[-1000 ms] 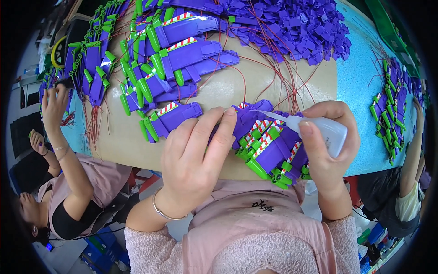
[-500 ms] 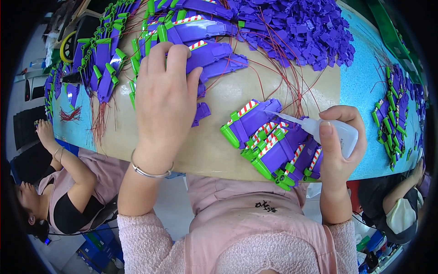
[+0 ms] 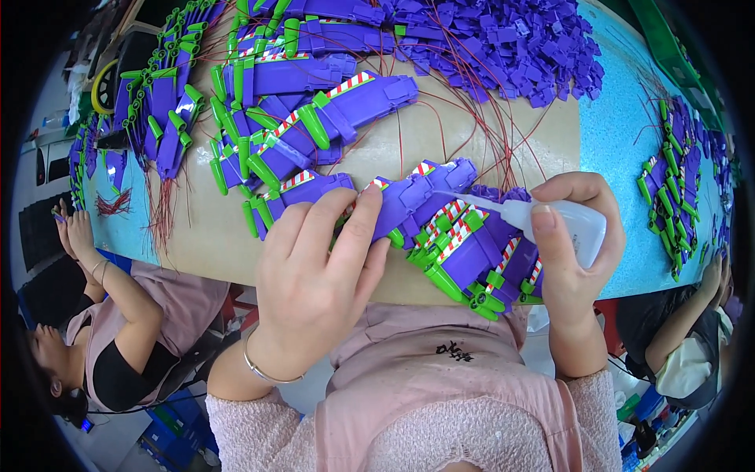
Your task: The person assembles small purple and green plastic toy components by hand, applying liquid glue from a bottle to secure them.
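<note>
Tan-and-turquoise worktable (image 3: 605, 141), seated co-workers

Tan board (image 3: 377, 157) on a blue table (image 3: 605, 134) (purple-and-green toy wings (image 3: 314, 118), loose purple parts (image 3: 503, 39), red wires (image 3: 487, 134)).

Assembly workshop: purple-and-green toy parts (image 3: 314, 126) and loose purple pieces (image 3: 503, 39) are covering the shared workbench (image 3: 212, 236), with co-workers (image 3: 118, 330) sitting alongside.

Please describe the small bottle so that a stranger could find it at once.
On the tan board at the table's near edge, look right to the right hand. It grips the bottle: translucent white with a thin nozzle pointing left, the only colourless thing among purple-and-green parts.
</note>
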Demonstrator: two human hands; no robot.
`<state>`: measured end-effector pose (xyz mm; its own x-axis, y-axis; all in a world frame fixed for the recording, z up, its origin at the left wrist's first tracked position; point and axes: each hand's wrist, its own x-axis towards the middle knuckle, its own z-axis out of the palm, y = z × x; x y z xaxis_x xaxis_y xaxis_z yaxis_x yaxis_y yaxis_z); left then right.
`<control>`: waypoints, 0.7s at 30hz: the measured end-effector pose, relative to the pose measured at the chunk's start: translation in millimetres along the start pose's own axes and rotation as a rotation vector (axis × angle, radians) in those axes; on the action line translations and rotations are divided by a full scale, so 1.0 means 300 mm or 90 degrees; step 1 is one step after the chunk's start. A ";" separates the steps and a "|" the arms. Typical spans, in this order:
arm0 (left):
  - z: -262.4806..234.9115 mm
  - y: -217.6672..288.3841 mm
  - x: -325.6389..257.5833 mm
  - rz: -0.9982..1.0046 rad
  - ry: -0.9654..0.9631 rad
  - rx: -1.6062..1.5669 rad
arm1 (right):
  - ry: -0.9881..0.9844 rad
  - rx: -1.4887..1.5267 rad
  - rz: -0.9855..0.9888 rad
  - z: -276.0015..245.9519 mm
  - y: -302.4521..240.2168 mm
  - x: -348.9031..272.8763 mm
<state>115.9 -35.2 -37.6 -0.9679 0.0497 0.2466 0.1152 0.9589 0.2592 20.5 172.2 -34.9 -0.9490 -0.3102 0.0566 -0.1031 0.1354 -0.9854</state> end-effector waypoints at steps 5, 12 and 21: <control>-0.001 0.003 0.008 0.004 0.001 -0.006 | -0.064 -0.035 -0.088 0.005 0.007 -0.003; -0.003 0.006 0.004 -0.005 -0.003 -0.006 | -0.061 -0.052 -0.056 0.014 0.006 -0.005; 0.007 0.009 -0.004 0.080 0.064 0.157 | -0.053 -0.012 -0.126 0.019 0.019 0.012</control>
<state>116.7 -32.1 -39.1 -0.9211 0.1556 0.3568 0.1623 0.9867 -0.0113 18.2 166.4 -41.1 -0.8817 -0.4093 0.2349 -0.2915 0.0809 -0.9531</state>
